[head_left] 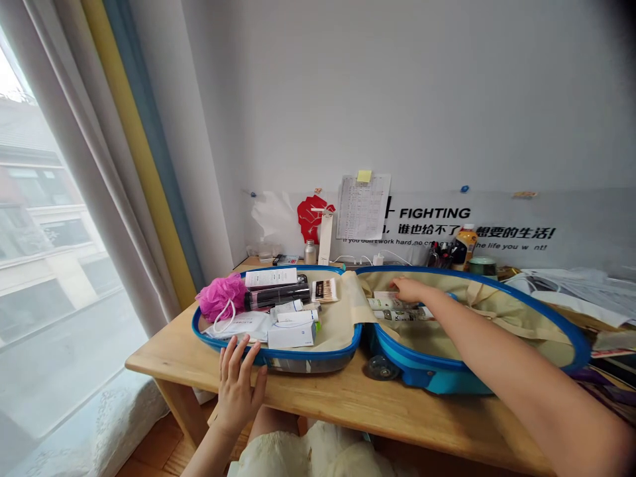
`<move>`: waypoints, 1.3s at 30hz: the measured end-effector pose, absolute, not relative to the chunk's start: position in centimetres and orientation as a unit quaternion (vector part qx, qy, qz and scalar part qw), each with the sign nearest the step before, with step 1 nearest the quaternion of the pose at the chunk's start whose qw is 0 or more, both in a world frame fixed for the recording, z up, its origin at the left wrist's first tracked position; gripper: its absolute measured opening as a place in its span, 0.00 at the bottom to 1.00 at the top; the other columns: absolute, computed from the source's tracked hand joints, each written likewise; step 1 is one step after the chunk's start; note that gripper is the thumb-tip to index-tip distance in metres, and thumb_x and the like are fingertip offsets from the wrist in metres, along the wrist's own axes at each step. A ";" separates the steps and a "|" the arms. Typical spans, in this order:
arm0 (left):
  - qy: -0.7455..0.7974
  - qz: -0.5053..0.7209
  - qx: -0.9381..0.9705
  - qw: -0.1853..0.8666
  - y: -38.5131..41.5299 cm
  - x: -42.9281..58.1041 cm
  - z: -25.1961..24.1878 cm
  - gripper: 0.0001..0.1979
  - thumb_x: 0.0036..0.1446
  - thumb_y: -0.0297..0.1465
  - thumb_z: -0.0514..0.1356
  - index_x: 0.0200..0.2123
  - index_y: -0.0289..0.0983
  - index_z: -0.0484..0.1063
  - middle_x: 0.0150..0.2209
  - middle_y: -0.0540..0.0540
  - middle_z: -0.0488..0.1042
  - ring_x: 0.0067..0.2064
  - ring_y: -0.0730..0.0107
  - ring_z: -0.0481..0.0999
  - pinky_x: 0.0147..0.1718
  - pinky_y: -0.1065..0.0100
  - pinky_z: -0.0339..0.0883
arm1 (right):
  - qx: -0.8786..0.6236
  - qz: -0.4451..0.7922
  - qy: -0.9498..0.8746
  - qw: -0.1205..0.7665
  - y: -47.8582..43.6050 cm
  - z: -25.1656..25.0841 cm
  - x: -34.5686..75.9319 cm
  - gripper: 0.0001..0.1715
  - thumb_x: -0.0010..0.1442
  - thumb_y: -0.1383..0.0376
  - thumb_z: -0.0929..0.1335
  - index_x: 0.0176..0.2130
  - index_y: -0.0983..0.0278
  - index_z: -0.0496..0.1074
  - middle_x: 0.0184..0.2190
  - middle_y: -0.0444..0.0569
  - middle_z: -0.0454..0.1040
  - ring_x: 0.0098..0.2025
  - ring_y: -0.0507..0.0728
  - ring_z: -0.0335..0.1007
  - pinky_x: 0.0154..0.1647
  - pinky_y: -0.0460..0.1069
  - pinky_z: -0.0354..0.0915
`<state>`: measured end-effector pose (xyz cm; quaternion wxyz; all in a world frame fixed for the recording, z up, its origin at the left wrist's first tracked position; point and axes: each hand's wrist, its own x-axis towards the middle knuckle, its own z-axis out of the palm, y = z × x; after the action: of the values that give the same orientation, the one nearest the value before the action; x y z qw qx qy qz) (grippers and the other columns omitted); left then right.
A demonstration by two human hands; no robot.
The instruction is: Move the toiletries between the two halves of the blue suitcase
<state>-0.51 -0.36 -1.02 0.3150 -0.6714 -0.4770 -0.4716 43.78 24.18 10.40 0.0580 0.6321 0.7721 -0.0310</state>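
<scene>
An open blue suitcase (278, 361) lies on the table with both halves spread. My left hand (241, 381) is open, its fingers spread against the front rim of the left half. That half holds a pink bath puff (222, 296), a black cylinder (278, 296), a pack of cotton swabs (324, 289), white tubes (298, 317), a small white box (292, 333) and a white packet (243, 326). Inside the right half, my right hand (408, 290) is closed near the far side, above bottles (397, 316) and beside a small white item (383, 295). Its fingertips are partly hidden.
Behind the suitcase stand a silver bottle (310, 252), a white lamp (325, 238), an orange bottle (464, 245) and a green jar (482, 266). Papers (571, 291) are piled at the right. The wooden table's (163, 348) left edge faces a curtained window.
</scene>
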 end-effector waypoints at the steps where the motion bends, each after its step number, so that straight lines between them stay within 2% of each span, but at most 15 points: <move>1: -0.477 -0.471 -0.672 0.315 -0.4 -0.5 -1.0 0.31 0.64 0.26 0.56 0.68 0.41 0.53 0.65 0.37 0.61 0.72 0.55 0.48 0.69 0.48 0.44 | 0.632 -0.033 0.773 0.058 24.3 10.3 43.7 0.22 0.66 0.55 0.66 0.55 0.62 0.69 0.56 0.53 0.69 0.53 0.57 0.69 0.54 0.59 0.70; 11: -0.477 -0.471 -0.671 0.317 -0.5 -0.2 -0.9 0.31 0.64 0.27 0.55 0.68 0.42 0.53 0.66 0.38 0.60 0.72 0.55 0.47 0.69 0.48 0.44 | 0.635 -0.067 0.768 0.044 24.2 11.2 42.7 0.21 0.65 0.55 0.67 0.53 0.63 0.70 0.53 0.52 0.72 0.50 0.56 0.71 0.51 0.57 0.71; 15: -0.485 -0.473 -0.666 0.313 -0.5 -0.2 -1.0 0.31 0.64 0.27 0.55 0.68 0.43 0.53 0.66 0.38 0.61 0.72 0.52 0.50 0.68 0.44 0.46 | 0.645 -0.065 0.760 -0.037 23.6 14.3 42.6 0.20 0.66 0.54 0.66 0.51 0.63 0.71 0.50 0.51 0.73 0.47 0.55 0.72 0.48 0.55 0.72; 19: -0.493 -0.468 -0.666 0.309 -0.4 -0.3 -1.3 0.31 0.64 0.27 0.55 0.69 0.44 0.52 0.65 0.38 0.61 0.72 0.51 0.50 0.68 0.44 0.48 | 0.614 -0.054 0.773 -0.146 23.5 17.0 39.3 0.23 0.68 0.53 0.63 0.56 0.63 0.68 0.50 0.52 0.73 0.45 0.55 0.72 0.47 0.54 0.72; 22: -0.490 -0.468 -0.666 0.312 -0.4 -0.3 -1.3 0.31 0.64 0.27 0.55 0.69 0.43 0.52 0.65 0.37 0.62 0.72 0.52 0.50 0.68 0.45 0.47 | 0.569 -0.064 0.800 -0.180 24.0 17.3 34.3 0.23 0.67 0.54 0.64 0.56 0.63 0.67 0.49 0.52 0.73 0.44 0.54 0.72 0.46 0.54 0.72; 30: -0.488 -0.465 -0.669 0.312 -0.6 -0.2 -0.9 0.32 0.64 0.26 0.55 0.69 0.43 0.52 0.65 0.38 0.61 0.72 0.54 0.49 0.69 0.47 0.45 | 0.523 -0.061 0.840 -0.134 24.2 15.4 25.4 0.20 0.66 0.55 0.66 0.53 0.63 0.70 0.53 0.52 0.72 0.50 0.56 0.71 0.51 0.57 0.71; 39: -0.487 -0.467 -0.667 0.315 -0.5 -0.3 -1.1 0.33 0.63 0.25 0.56 0.69 0.44 0.52 0.66 0.39 0.61 0.72 0.54 0.50 0.69 0.47 0.46 | 0.547 -0.007 0.827 -0.125 24.6 17.1 28.3 0.21 0.66 0.55 0.66 0.54 0.62 0.70 0.56 0.53 0.70 0.53 0.58 0.69 0.54 0.59 0.69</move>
<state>-0.25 -0.45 -1.07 0.3152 -0.6671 -0.4869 -0.4674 28.25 24.56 17.11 -0.1251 0.5475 0.8274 -0.0066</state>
